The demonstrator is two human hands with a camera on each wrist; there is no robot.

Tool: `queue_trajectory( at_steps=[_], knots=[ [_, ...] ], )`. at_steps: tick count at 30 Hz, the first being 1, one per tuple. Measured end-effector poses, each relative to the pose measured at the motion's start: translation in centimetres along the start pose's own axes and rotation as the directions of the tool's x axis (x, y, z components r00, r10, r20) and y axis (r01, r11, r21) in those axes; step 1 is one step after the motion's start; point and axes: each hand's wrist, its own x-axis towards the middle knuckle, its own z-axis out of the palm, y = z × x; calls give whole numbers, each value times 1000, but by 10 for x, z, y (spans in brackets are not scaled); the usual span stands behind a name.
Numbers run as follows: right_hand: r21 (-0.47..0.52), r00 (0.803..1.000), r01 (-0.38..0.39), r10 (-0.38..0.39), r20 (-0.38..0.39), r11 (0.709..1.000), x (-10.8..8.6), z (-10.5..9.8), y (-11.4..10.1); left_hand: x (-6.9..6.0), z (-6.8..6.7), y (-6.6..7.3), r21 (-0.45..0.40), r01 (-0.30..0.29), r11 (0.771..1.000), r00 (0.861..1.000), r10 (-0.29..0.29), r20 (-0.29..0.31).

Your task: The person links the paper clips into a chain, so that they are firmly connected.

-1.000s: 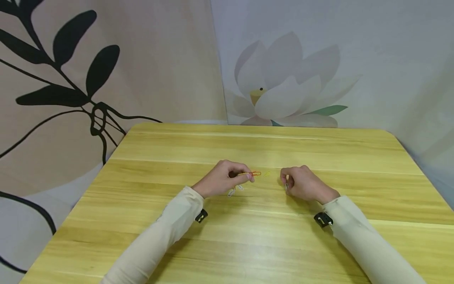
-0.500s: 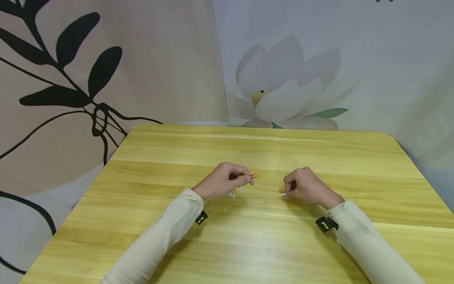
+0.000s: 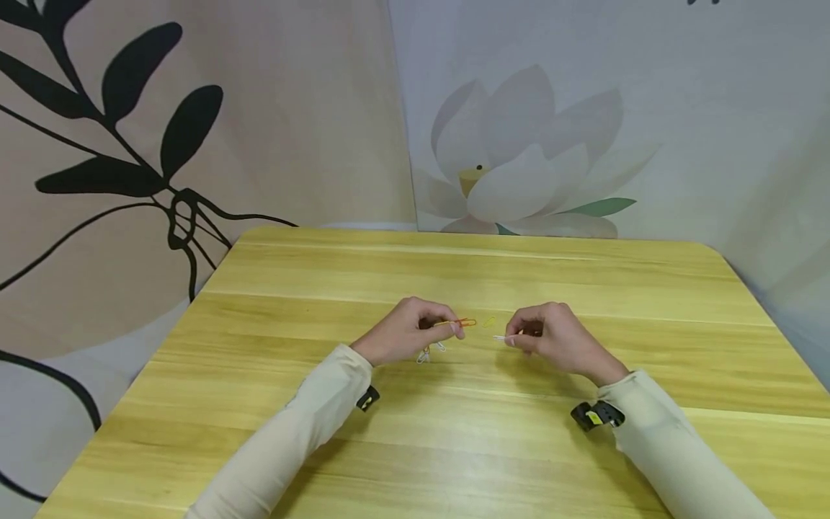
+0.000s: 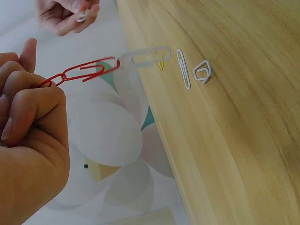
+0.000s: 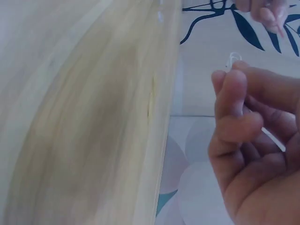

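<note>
My left hand [image 3: 411, 330] pinches a chain of linked paper clips, with an orange-red paper clip [image 3: 467, 322] sticking out past the fingertips. In the left wrist view, linked red paper clips [image 4: 89, 71] hang from the hand, and a blurred white paper clip [image 4: 150, 55] is joined at their lower end. To the right, apart from the chain, my right hand [image 3: 551, 339] pinches a white paper clip [image 3: 498, 337] between thumb and fingers. That clip's looped end [image 5: 234, 57] shows above the fingertips in the right wrist view; the rest is hidden.
Small yellow paper clips [image 4: 161, 64] lie on the wooden table [image 3: 324, 274] beyond the hands. A straight white paper clip [image 4: 183, 69] and a bent white one [image 4: 203, 71] rest there too. Patterned cloth [image 3: 532, 130] hangs behind the table's far edge.
My right hand has turned its white paper clip so it points left, and has come nearer the left hand in the last half second. The left hand has stayed almost still.
</note>
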Motion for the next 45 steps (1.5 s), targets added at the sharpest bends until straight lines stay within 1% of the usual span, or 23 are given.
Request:
queue_trajectory(
  at_steps=[4,8,11,13,17,18,20,23,29,39,45],
  knots=[
    [75,1000,-27,26,15,997,-2,-1,-6,0,1,0,-4,10,1000,1000,-10,2],
    [160,995,-96,93,28,982,-2,0,-11,1,2,1,-4,13,1000,1000,-13,6],
    [260,988,-155,149,42,953,-2,0,-15,2,2,1,-3,12,1000,1000,-12,3],
    [341,984,-180,174,49,923,-2,1,-17,2,2,2,-6,14,1000,1000,-14,0],
    [447,983,-178,180,40,877,-2,3,-21,3,2,2,-3,12,1000,1000,-12,-3],
    [465,983,-174,178,36,868,-2,3,-21,3,2,2,-5,10,1000,1000,-10,0],
    [483,984,-165,174,27,860,-2,3,-23,3,3,2,-9,4,1000,1000,-4,10],
    [494,988,-139,157,6,858,-1,5,-24,5,5,3,-11,2,1000,1000,-2,25],
    [500,990,-93,132,-43,861,-1,7,-28,7,6,4,7,9,1000,1000,-10,29],
    [496,992,-80,117,-44,865,1,9,-33,7,6,6,10,11,1000,999,-12,39],
    [487,992,-71,111,-53,871,0,8,-36,6,5,6,13,-1,1000,999,0,43]
  ],
)
